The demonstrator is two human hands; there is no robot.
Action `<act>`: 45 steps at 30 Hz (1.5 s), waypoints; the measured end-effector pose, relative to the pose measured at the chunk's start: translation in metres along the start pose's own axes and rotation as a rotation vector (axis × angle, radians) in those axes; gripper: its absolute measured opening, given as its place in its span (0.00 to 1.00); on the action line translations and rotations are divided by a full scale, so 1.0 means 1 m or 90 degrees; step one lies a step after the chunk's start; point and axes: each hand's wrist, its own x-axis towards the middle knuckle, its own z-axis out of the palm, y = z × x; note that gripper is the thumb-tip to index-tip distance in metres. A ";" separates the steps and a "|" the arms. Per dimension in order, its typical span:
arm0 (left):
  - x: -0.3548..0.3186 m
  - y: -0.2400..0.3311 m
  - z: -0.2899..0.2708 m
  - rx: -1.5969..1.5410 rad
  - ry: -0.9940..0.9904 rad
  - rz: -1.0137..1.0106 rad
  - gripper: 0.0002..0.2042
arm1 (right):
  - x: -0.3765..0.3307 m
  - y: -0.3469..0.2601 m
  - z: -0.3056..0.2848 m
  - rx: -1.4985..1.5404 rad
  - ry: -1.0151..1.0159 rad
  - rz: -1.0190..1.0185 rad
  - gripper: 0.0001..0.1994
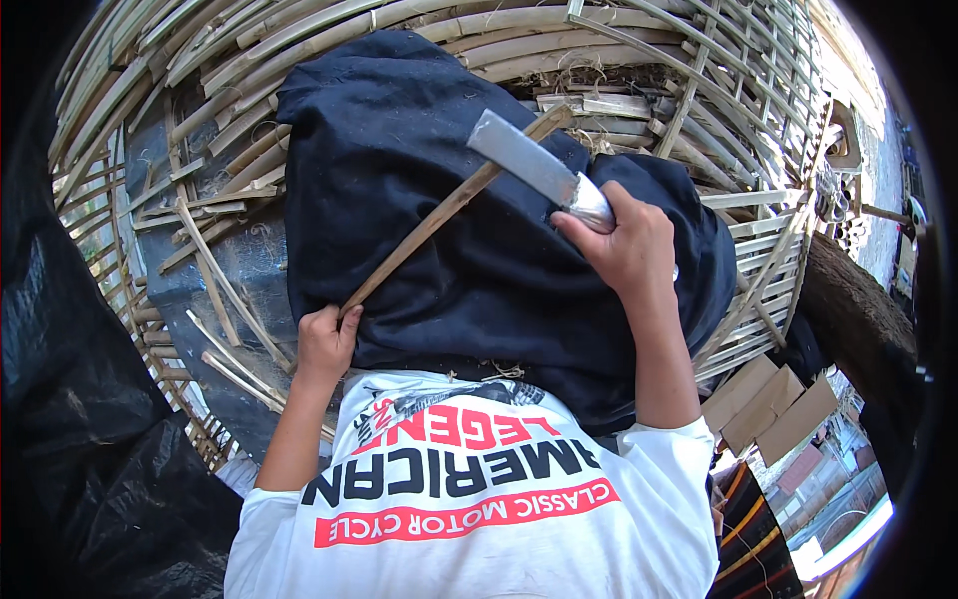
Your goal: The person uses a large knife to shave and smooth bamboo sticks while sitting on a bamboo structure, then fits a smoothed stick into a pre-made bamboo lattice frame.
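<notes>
My left hand (325, 344) is closed round the near end of a thin bamboo strip (423, 232), which slants up and away to the right. In my right hand (631, 243) is a knife (527, 162) with a broad, blunt-ended blade and a silvery wrapped handle. The blade lies across the strip near its far end in this view; whether the two touch I cannot tell. Below both hands a black cloth (449, 309) is spread over my lap and legs. My right fingers partly hide the handle.
Bamboo slats (519, 45) lie in rows beyond the cloth. Loose split strips (225, 270) are on the left, next to a black plastic sheet (90, 419). At the right are a bamboo lattice (763, 240), a thick log (853, 299) and cardboard (763, 404).
</notes>
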 end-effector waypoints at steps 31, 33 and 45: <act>0.007 -0.002 0.000 0.001 0.008 0.007 0.20 | 0.015 -0.011 0.001 0.006 -0.017 -0.021 0.29; 0.010 -0.001 0.001 0.014 0.002 0.022 0.20 | 0.015 -0.009 0.002 -0.012 -0.026 -0.030 0.29; 0.006 -0.002 0.000 0.009 0.011 -0.005 0.21 | 0.020 -0.005 0.005 0.003 0.022 -0.027 0.30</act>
